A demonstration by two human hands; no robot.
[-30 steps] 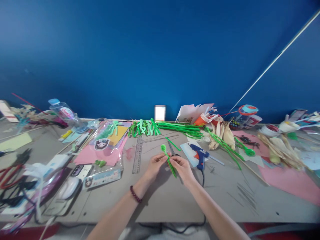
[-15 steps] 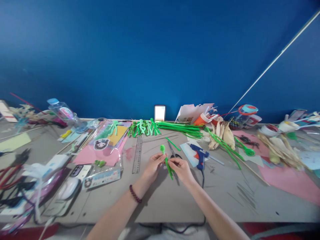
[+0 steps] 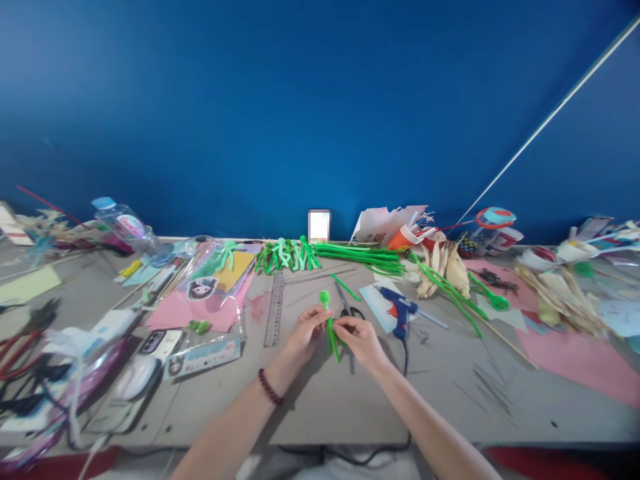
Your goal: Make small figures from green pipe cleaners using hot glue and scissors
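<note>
Between my hands is a small figure of bright green pipe cleaners, with a coiled round top and several strands hanging down. My left hand pinches it just below the coil. On its other side, my right hand has thumb and forefinger closed on one of the strands, partly hidden by the fingers. Dark-handled scissors lie just beyond my right hand, beside a loose piece of green pipe cleaner. A clear ruler lies to the left of my left hand.
A blue glue gun rests on pale paper at the right, its cord running toward me. Along the wall lie long green pipe cleaners and several finished-looking green figures. Pink paper, a phone and a bottle stand or lie leftward.
The hanging strands have swung a little leftward and now point more nearly straight down toward me. My right hand has shifted slightly left; my left hand keeps its pinch.
</note>
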